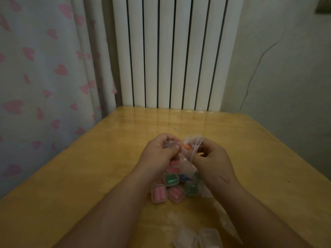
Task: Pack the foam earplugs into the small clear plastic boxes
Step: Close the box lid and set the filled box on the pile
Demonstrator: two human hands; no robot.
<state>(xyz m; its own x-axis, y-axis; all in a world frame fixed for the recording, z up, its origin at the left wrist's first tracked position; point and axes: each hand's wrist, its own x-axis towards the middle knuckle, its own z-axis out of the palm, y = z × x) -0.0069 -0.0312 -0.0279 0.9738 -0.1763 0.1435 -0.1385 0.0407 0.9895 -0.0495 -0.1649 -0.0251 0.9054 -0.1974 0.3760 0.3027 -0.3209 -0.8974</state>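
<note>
Above the middle of the wooden table (pixel 89 185), my left hand (pixel 157 154) and my right hand (pixel 211 161) both hold a small clear plastic bag (pixel 189 151). An orange earplug (pixel 188 146) shows at the bag's mouth between the two hands. My left hand's curled fingers also seem to enclose a small clear item, too blurred to name. Below the hands lies a cluster of closed clear boxes: two with pink earplugs (pixel 159 193) (pixel 176 194) and two with green ones (pixel 171 179) (pixel 191 188). Something blue (pixel 184 178) lies among them.
An open, empty clear box (pixel 197 238) sits at the near edge between my forearms. More crumpled clear plastic (pixel 225 219) lies under my right forearm. A white radiator (pixel 170 51) stands behind the table, with a heart-print curtain (pixel 44 77) to the left.
</note>
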